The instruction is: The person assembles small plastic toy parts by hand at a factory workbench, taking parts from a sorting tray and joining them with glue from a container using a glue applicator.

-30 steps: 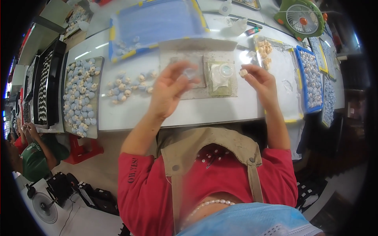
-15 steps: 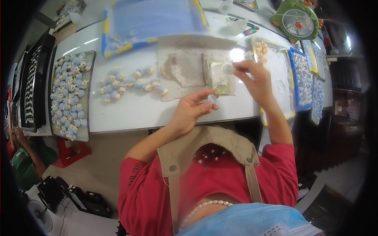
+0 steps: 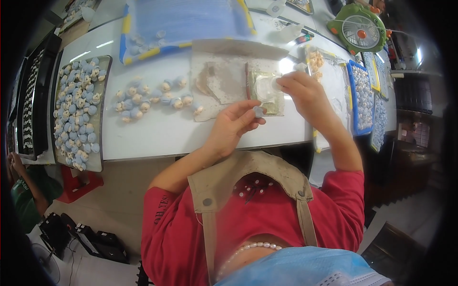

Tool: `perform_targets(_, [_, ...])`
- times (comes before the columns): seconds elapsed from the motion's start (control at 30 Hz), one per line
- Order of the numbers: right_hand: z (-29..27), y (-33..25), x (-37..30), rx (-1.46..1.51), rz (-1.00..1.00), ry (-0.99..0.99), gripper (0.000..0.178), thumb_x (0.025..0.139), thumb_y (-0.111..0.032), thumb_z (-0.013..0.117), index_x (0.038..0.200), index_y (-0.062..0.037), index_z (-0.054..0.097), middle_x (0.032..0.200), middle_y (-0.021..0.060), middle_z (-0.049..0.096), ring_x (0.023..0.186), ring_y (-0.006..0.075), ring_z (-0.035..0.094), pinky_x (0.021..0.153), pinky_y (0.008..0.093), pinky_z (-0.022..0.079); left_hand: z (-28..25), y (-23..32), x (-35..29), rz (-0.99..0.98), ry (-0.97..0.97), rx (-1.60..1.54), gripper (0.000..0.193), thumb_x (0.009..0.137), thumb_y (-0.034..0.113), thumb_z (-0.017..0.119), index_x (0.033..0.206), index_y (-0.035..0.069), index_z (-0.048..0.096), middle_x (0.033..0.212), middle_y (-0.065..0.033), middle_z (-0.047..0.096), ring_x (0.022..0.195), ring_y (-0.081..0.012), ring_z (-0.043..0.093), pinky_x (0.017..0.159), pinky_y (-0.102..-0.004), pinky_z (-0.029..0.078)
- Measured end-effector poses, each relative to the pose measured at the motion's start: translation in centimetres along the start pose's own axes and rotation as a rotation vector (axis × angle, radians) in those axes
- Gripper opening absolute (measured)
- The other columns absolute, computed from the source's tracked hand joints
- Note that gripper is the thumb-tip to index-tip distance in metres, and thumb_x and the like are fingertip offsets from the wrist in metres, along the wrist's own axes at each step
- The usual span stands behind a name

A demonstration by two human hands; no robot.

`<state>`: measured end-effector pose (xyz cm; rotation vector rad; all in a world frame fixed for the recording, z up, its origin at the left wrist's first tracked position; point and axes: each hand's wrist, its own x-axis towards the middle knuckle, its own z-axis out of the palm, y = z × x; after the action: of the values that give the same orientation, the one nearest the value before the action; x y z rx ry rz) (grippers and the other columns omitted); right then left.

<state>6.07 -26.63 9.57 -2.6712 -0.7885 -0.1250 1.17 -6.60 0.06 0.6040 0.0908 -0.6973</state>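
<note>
My left hand [image 3: 233,125] pinches a small pale-blue, cup-like piece [image 3: 258,112] between thumb and fingertips, just off the front edge of a cardboard sheet [image 3: 205,110]. My right hand [image 3: 305,93] is closed, its fingertips pinched together at the right side of a greenish square pad [image 3: 273,107] with a whitish patch on it. Whatever those fingertips hold, if anything, is too small and pale to make out. Left of the cardboard lie several small figure pieces [image 3: 138,100], light blue with cream-coloured parts, loose on the white table [image 3: 157,140].
At the left stands a tray [image 3: 107,71] full of similar pieces. A blue, yellow-edged board [image 3: 191,21] lies at the back. Toward the right are a white sheet [image 3: 334,88], a blue tray [image 3: 355,121] of small pieces and a green fan [image 3: 357,28]. Another person's arm [image 3: 33,186] shows far left.
My left hand has risen slightly toward the pad with the pale-blue piece. My right fingertips have shifted a little left; the pale round thing seen at them earlier is no longer distinct.
</note>
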Motion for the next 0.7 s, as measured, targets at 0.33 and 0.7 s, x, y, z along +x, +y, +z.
perform_targets(0.33, [-1.1,0.1,0.8,0.014,-0.082,-0.119,0.021,0.072,0.002,0.055,0.093,-0.0001,0.06,0.09,0.0119,0.057,0.085,0.0298,0.057,0.071,0.0357,0.048,1.3,-0.9,1.7,0.05,-0.043,-0.134,0.032,0.091,0.012,0.053,0.121,0.002,0.049,0.107,-0.0067,0.058,0.094,-0.0153,0.058,0.081,-0.0218,0.047])
perform_targets(0.7, [0.1,-1.2,-3.2,0.369,0.2,0.214,0.019,0.074,0.0,0.067,0.092,-0.0031,0.064,0.086,0.0083,0.063,0.072,0.0181,0.062,0.063,0.0264,0.049,2.6,-1.8,2.9,0.085,0.035,-0.111,0.029,0.09,0.012,0.055,0.117,0.003,0.053,0.106,-0.0064,0.059,0.094,-0.0147,0.059,0.078,-0.0208,0.048])
